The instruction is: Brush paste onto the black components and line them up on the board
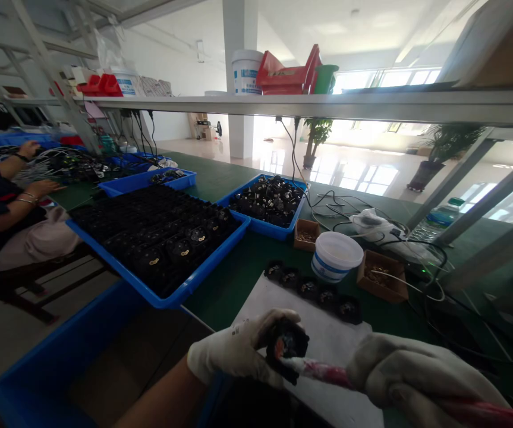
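My left hand [242,349], in a white glove, is closed around a small black housing [298,343] whose open side faces right. Inside the housing some orange-red and whitish parts show, too small to name. My gloved right hand [408,371] grips a red stick [331,374] with a white-smeared tip. That tip touches or nearly touches the housing's open side. Beyond the hands, a row of several similar black housings [307,286] stands along the far edge of a white sheet [249,306]. A white tub [336,255] with a blue label is just behind the row.
A blue tray [162,302] of black housings lies left; another blue tray [278,232] holds black and metal parts. Small boxes [307,233] and cables [434,261] lie right. A shelf [283,106] crosses above. At far left sits another person [2,208]. A blue bin [28,362] stands lower left.
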Demonstrator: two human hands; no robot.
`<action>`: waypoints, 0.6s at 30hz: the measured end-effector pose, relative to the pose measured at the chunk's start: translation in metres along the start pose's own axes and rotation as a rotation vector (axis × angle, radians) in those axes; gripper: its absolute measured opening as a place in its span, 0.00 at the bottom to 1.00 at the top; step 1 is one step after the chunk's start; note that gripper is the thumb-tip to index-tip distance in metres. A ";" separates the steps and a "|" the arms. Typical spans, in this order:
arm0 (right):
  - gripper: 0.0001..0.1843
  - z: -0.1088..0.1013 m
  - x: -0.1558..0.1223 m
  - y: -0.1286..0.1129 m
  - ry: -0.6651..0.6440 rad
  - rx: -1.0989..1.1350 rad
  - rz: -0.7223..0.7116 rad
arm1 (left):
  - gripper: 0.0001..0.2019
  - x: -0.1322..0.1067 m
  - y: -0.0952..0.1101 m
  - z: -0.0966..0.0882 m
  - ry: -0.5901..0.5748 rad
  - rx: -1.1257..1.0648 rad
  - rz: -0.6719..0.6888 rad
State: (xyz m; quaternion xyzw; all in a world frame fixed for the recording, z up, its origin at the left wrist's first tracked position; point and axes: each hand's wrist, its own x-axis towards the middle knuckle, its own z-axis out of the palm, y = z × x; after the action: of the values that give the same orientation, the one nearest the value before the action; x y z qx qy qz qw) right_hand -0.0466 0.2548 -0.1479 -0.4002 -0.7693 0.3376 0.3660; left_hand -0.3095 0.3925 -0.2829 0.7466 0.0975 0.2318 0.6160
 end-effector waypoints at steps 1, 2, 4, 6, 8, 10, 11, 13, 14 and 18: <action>0.16 -0.001 0.000 -0.001 0.001 -0.001 0.037 | 0.50 0.000 0.001 0.001 -0.013 -0.010 -0.014; 0.16 -0.001 0.001 -0.002 0.010 -0.008 0.055 | 0.50 0.001 0.002 0.003 -0.028 -0.026 -0.032; 0.17 0.001 0.004 -0.004 0.040 -0.038 0.071 | 0.50 0.002 0.004 0.005 -0.064 -0.058 -0.069; 0.17 0.003 0.009 -0.006 0.054 -0.083 0.073 | 0.49 0.003 0.005 0.007 -0.096 -0.063 -0.100; 0.15 0.007 0.015 -0.008 0.055 -0.124 0.043 | 0.47 0.003 0.005 0.007 -0.099 -0.044 -0.098; 0.13 0.009 0.018 -0.009 0.062 -0.150 0.013 | 0.45 0.002 0.002 0.005 -0.081 -0.041 -0.081; 0.13 0.010 0.018 -0.008 0.069 -0.148 -0.003 | 0.44 0.002 0.000 0.004 -0.067 -0.054 -0.083; 0.14 0.012 0.015 -0.006 0.117 -0.122 -0.003 | 0.45 0.000 -0.003 0.001 -0.023 -0.102 -0.101; 0.14 0.013 0.012 -0.005 0.157 -0.099 0.006 | 0.45 -0.001 -0.004 0.000 0.000 -0.127 -0.108; 0.17 0.021 0.005 0.000 0.319 0.002 0.015 | 0.42 -0.002 -0.003 -0.003 0.046 -0.164 -0.091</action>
State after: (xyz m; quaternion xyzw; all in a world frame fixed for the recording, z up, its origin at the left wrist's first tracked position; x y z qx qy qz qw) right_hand -0.0664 0.2544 -0.1570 -0.4543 -0.6979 0.2733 0.4815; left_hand -0.3121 0.3947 -0.2859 0.6829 0.1261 0.2279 0.6825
